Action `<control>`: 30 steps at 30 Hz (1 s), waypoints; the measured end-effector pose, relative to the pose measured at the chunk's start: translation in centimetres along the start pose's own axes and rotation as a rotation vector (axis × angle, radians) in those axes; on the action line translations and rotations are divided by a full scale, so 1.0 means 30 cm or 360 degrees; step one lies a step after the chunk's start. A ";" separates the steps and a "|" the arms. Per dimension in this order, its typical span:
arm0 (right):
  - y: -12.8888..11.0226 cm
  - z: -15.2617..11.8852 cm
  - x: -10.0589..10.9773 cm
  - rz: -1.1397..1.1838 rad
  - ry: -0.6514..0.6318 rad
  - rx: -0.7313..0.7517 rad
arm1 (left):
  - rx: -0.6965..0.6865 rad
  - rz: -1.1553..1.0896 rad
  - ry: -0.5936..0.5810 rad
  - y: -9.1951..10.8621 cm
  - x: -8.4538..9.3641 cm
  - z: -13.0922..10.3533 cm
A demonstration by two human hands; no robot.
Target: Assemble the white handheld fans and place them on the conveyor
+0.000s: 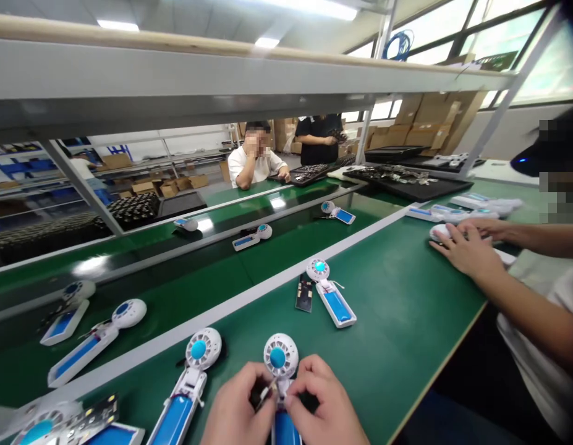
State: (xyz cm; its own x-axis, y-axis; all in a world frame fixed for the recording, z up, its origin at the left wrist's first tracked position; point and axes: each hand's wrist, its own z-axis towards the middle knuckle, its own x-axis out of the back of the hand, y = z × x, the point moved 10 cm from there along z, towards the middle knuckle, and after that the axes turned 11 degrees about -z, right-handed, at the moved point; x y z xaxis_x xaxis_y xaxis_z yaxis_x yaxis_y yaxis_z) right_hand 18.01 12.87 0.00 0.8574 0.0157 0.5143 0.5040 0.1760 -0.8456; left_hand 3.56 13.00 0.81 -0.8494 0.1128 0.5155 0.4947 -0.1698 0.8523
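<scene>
Directly in front of me lies a white handheld fan (280, 353) with a round grille, a turquoise centre and an opened handle showing a blue battery (286, 429). My left hand (244, 405) is closed at the left of the fan's neck, pinching a small dark part with a pale edge that looks like a circuit board (266, 392). Fingertips of my right hand (327, 403) press together at the neck's right side; what they pinch is too small to make out. Both hands partly cover the handle.
Another opened fan (193, 386) lies to the left, and one (331, 296) with a black circuit board (304, 293) lies ahead. Several fans rest on the green conveyor belt (286, 256) beyond the pale rail (249, 295). A co-worker's hands (471, 244) handle a fan at right. A shelf (221, 71) spans overhead.
</scene>
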 end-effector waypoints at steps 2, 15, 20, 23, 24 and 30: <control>-0.019 -0.009 -0.017 0.0007 -0.0029 0.0030 | -0.0147 -0.0130 0.0044 0.018 -0.002 -0.016; -0.034 -0.031 -0.048 -0.0267 -0.0052 0.0116 | -0.0786 0.0028 0.0145 0.144 0.007 -0.064; -0.020 -0.030 -0.050 -0.0218 -0.0101 0.0044 | -0.0953 0.0186 0.0197 0.166 0.009 -0.084; -0.008 -0.027 -0.053 -0.0174 -0.0119 -0.0002 | -0.1042 0.0251 0.0180 0.182 0.001 -0.096; -0.003 -0.026 -0.054 -0.0155 -0.0126 -0.0017 | -0.1061 0.0269 0.0171 0.186 -0.002 -0.098; 0.006 -0.029 -0.047 -0.0199 -0.0077 -0.0059 | -0.1089 0.0272 0.0141 0.177 -0.009 -0.103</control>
State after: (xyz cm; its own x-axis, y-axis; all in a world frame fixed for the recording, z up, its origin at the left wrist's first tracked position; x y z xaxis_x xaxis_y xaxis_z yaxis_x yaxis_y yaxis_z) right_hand 17.00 12.02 -1.00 0.7820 0.0437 0.6218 0.6111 0.1430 -0.7785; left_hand 5.85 9.06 4.93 -0.7965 -0.0454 0.6029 0.4206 -0.7580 0.4986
